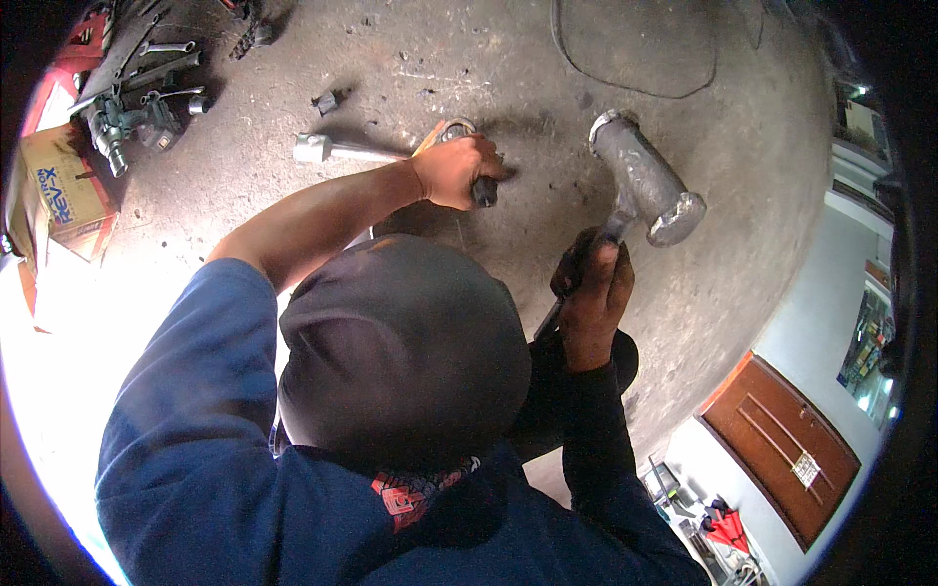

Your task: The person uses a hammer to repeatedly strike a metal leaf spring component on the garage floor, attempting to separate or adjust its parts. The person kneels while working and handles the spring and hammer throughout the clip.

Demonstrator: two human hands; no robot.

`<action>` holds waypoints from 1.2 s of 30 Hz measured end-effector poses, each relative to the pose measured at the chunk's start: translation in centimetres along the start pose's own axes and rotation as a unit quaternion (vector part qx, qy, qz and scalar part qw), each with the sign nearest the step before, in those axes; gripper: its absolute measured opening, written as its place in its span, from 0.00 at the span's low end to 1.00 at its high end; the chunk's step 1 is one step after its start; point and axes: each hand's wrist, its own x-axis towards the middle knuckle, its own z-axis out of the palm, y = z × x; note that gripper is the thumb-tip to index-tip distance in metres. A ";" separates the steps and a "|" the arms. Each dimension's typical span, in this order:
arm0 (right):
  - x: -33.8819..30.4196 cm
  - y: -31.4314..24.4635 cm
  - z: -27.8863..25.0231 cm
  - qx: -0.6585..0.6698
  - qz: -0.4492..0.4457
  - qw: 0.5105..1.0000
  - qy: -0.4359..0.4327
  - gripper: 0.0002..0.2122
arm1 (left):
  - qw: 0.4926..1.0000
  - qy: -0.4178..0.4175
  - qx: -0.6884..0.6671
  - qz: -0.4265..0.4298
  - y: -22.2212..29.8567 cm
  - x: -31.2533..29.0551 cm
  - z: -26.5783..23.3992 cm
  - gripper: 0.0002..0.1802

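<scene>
In my right hand (594,303) is a sledgehammer (645,176), gripped by its handle close below the head. The big grey metal head points up and to the right, over the floor. My left hand (459,171) is closed in a fist around a dark-ended tool (484,191), whose kind I cannot make out. Just beyond that fist a round metal ring (455,128) shows in part. A metal bar with a thick cylindrical end (313,148) lies to the left and reaches to the hand; whether it is held is hidden.
At the far left lie an impact wrench (109,132), several spanners (171,47) and an open cardboard box (73,186). A small dark metal piece (329,101) sits on the concrete floor (469,59). A cable (635,90) curves at the back. To the right stands a brown door (782,444).
</scene>
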 end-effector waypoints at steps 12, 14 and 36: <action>-2.1 -1.1 -0.2 0.176 -0.185 0.966 0.046 0.29 | 0.989 0.061 -0.089 -0.099 -1.6 2.3 -2.0 0.18; -1.4 -0.2 -0.3 0.193 -0.241 0.950 -0.049 0.29 | 0.988 0.111 -0.084 -0.067 -2.0 2.3 -1.8 0.18; 2.0 4.5 3.9 -0.285 0.036 0.951 -0.115 0.20 | 0.975 0.114 -0.167 -0.087 -0.9 1.3 -3.8 0.12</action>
